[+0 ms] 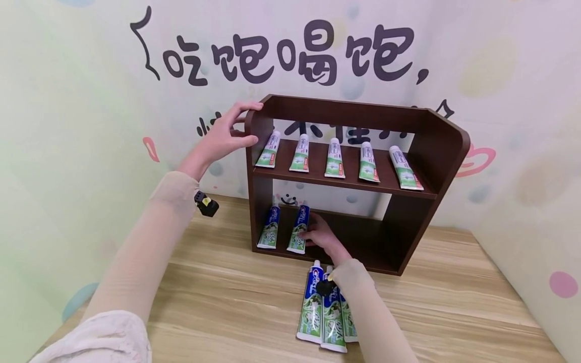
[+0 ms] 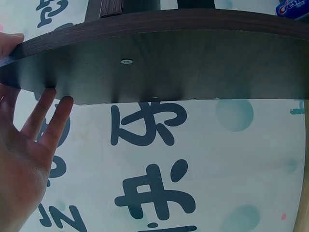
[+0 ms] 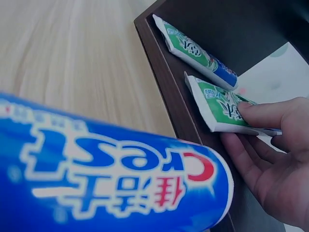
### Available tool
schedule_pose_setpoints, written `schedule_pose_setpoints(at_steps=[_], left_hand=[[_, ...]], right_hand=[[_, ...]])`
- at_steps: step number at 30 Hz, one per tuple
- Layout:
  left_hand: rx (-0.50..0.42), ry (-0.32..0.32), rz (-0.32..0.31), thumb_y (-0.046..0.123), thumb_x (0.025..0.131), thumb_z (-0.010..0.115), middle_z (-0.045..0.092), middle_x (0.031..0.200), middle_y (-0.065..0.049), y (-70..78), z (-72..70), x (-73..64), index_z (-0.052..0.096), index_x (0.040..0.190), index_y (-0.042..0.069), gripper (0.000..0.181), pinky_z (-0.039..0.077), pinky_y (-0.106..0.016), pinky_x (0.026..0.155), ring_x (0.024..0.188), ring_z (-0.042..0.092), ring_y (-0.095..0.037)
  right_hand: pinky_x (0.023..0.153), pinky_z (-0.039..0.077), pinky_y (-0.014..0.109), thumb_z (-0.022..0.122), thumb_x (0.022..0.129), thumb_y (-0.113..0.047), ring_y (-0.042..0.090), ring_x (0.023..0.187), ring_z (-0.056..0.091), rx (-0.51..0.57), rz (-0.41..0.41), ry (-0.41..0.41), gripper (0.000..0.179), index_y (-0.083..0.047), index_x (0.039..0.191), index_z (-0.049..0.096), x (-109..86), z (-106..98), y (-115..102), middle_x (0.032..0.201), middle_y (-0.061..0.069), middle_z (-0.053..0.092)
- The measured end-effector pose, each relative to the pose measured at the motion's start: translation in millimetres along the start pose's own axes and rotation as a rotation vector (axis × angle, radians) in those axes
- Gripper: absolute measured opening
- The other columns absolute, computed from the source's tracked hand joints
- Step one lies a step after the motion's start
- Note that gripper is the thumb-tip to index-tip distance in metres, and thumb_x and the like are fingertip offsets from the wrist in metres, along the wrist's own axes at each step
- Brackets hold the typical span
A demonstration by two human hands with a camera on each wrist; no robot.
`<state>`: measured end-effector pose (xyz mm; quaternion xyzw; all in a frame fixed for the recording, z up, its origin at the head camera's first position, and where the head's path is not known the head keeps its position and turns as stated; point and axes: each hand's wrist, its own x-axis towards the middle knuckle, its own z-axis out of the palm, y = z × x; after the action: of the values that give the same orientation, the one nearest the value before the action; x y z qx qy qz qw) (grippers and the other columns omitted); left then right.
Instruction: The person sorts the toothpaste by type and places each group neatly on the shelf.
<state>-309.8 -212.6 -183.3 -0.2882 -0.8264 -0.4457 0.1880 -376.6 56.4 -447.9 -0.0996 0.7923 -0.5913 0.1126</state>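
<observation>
My left hand (image 1: 224,136) rests on the left side panel of a dark brown two-tier rack (image 1: 447,151), fingers spread straight. In the left wrist view, its fingertips touch the panel's outer face (image 2: 169,67), with the thumb over the front edge. My right hand (image 1: 324,236) pinches a blue and green toothpaste tube (image 1: 298,234) on the lower shelf, thumb on its printed face, as the right wrist view shows. That tube leans back, cap up, its flat end near the shelf's front edge. Left of it stands a matching toothpaste tube (image 3: 193,50), apart from it.
Several white and green tubes (image 1: 334,159) lean in a row on the upper shelf. Before the rack, three blue and green tubes (image 1: 310,307) lie side by side on the wood-grain table (image 1: 218,297), partly under my right forearm. A printed wall covering (image 1: 91,101) hangs behind.
</observation>
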Motion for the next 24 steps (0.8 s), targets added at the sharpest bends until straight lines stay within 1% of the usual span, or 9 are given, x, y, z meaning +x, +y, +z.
schedule_pose_setpoints(at_steps=[5,10,13,17,20,24], left_hand=[[0.001,0.001,0.005,0.002,0.089,0.064,0.040,0.155,-0.005,3.6,0.4,-2.0,0.043,0.141,0.007,0.057,0.050,-0.039,0.102,0.135,0.046,-0.035],[0.004,-0.003,0.002,0.003,0.090,0.064,0.039,0.155,-0.004,3.0,0.3,-1.3,0.042,0.142,0.007,0.057,0.051,-0.040,0.102,0.137,0.045,-0.035],[0.002,0.002,0.008,0.002,0.089,0.064,0.039,0.155,-0.003,-2.5,0.0,1.1,0.042,0.143,0.008,0.058,0.051,-0.039,0.101,0.136,0.046,-0.034],[0.004,0.009,0.020,0.003,0.089,0.065,0.040,0.155,0.001,-16.7,-0.6,6.1,0.043,0.144,0.013,0.060,0.052,-0.037,0.100,0.136,0.046,-0.033],[0.010,0.014,0.026,0.005,0.089,0.067,0.040,0.155,0.006,-26.5,-0.6,9.3,0.043,0.144,0.018,0.062,0.052,-0.039,0.101,0.136,0.046,-0.030],[0.011,0.014,0.025,0.006,0.089,0.068,0.040,0.155,0.008,-30.7,-0.2,10.2,0.043,0.144,0.021,0.062,0.051,-0.046,0.103,0.137,0.045,-0.030]], right_hand=[[0.080,0.060,0.046,0.069,0.085,0.004,0.040,0.107,0.065,-0.043,-0.028,0.008,0.083,-0.006,0.155,0.024,0.3,2.5,-0.5,0.123,0.029,0.058],[0.079,0.060,0.041,0.070,0.085,0.002,0.033,0.102,0.065,-0.070,-0.032,0.027,0.083,-0.006,0.155,0.026,0.0,3.7,1.6,0.121,0.027,0.059],[0.082,0.059,0.042,0.071,0.086,-0.001,0.032,0.103,0.065,-0.096,-0.029,0.026,0.082,-0.007,0.154,0.027,-1.3,4.8,0.7,0.123,0.027,0.059],[0.087,0.058,0.045,0.071,0.087,-0.005,0.034,0.107,0.064,-0.137,-0.023,0.008,0.079,-0.007,0.154,0.028,-3.2,6.3,-2.2,0.127,0.026,0.058],[0.088,0.057,0.045,0.070,0.088,-0.007,0.034,0.110,0.062,-0.156,-0.019,-0.009,0.077,-0.007,0.154,0.029,-4.3,6.3,-3.3,0.130,0.026,0.056],[0.088,0.057,0.043,0.069,0.089,-0.008,0.035,0.113,0.061,-0.167,-0.016,-0.038,0.077,-0.007,0.154,0.029,-5.4,5.7,-4.0,0.132,0.026,0.055]])
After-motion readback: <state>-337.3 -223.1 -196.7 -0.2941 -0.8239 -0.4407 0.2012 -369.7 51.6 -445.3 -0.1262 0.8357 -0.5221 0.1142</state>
